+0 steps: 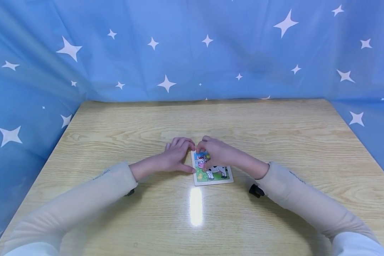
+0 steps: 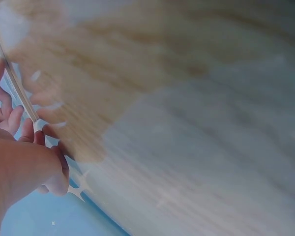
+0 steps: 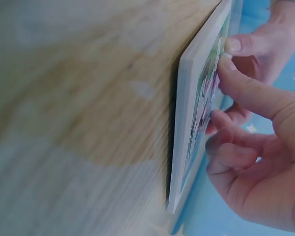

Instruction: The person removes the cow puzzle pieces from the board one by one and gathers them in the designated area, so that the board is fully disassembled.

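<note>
A small jigsaw puzzle board with a pale border and a cartoon cow on green and blue lies flat on the wooden table. At its left side my left hand holds the border, thumb low and index finger near the top left corner. My right hand reaches over the picture, thumb and bent index finger around the puzzle piece with the cow's head. In the right wrist view, the right thumb meets the picture close to the left thumb. The right hand hides part of the cow.
The wooden table extends around the board, with a bright light reflection in front of it. A blue star-patterned curtain hangs behind and along the sides. Pale sleeves cover both forearms, and a black wrist device shows beneath the right one.
</note>
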`<action>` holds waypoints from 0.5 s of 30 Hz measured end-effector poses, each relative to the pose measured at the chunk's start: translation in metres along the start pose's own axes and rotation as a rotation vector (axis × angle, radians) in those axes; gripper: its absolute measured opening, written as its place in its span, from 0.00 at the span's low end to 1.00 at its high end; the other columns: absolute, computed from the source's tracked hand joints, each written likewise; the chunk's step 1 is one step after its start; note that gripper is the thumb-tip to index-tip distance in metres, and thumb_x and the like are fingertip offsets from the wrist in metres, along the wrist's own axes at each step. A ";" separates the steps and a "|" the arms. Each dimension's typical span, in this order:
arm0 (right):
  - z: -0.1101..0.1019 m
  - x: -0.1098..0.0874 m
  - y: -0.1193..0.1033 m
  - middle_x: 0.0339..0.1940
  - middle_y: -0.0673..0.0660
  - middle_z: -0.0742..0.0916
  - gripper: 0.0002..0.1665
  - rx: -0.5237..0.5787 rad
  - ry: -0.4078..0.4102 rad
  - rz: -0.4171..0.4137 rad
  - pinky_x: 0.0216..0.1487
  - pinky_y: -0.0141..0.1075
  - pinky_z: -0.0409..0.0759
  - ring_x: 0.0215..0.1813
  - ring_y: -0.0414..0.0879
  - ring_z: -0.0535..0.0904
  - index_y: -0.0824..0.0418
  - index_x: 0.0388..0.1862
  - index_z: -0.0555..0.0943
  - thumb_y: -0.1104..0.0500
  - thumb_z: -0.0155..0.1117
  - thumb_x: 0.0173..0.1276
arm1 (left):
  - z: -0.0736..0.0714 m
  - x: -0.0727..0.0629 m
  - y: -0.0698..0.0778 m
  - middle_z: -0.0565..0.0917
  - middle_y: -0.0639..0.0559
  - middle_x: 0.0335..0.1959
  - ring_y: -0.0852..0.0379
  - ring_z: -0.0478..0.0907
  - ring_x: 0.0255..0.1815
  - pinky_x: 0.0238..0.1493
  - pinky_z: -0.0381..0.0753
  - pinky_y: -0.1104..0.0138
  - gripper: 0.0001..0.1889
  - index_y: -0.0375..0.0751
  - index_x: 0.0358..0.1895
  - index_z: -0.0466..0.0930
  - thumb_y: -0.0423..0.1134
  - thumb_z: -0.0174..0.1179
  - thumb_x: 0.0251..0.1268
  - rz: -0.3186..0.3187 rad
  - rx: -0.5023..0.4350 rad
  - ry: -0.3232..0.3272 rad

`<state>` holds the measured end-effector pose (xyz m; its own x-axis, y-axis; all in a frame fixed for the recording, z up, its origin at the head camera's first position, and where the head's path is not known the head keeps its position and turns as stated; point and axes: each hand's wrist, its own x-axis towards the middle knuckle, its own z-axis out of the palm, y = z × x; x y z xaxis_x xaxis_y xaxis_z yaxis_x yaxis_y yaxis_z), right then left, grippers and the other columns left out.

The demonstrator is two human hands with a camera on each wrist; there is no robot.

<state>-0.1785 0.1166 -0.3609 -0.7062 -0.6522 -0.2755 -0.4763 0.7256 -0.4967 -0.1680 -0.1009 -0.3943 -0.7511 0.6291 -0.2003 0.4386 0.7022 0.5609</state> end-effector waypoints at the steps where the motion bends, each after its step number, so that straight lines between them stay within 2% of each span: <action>1: 0.000 0.000 0.000 0.57 0.59 0.81 0.33 -0.004 -0.002 0.004 0.67 0.48 0.80 0.58 0.53 0.80 0.68 0.63 0.84 0.61 0.89 0.62 | 0.000 0.000 0.000 0.62 0.35 0.81 0.33 0.53 0.81 0.71 0.60 0.44 0.36 0.33 0.69 0.70 0.49 0.78 0.69 0.000 0.001 0.000; 8: 0.001 -0.002 -0.002 0.57 0.58 0.80 0.34 -0.035 0.004 0.014 0.62 0.45 0.81 0.55 0.52 0.80 0.67 0.65 0.84 0.60 0.89 0.63 | 0.000 0.000 0.001 0.63 0.35 0.81 0.32 0.53 0.82 0.71 0.59 0.43 0.36 0.33 0.69 0.70 0.49 0.78 0.69 0.000 0.005 0.004; 15: -0.001 -0.003 -0.006 0.57 0.56 0.81 0.36 -0.158 -0.018 -0.028 0.55 0.40 0.82 0.48 0.48 0.80 0.68 0.68 0.84 0.57 0.88 0.65 | -0.001 -0.002 0.003 0.62 0.35 0.81 0.32 0.53 0.82 0.71 0.60 0.45 0.37 0.33 0.69 0.69 0.49 0.78 0.69 0.001 0.003 0.007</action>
<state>-0.1743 0.1142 -0.3568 -0.6827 -0.6752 -0.2791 -0.5728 0.7318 -0.3693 -0.1659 -0.1002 -0.3920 -0.7543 0.6273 -0.1938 0.4409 0.7027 0.5584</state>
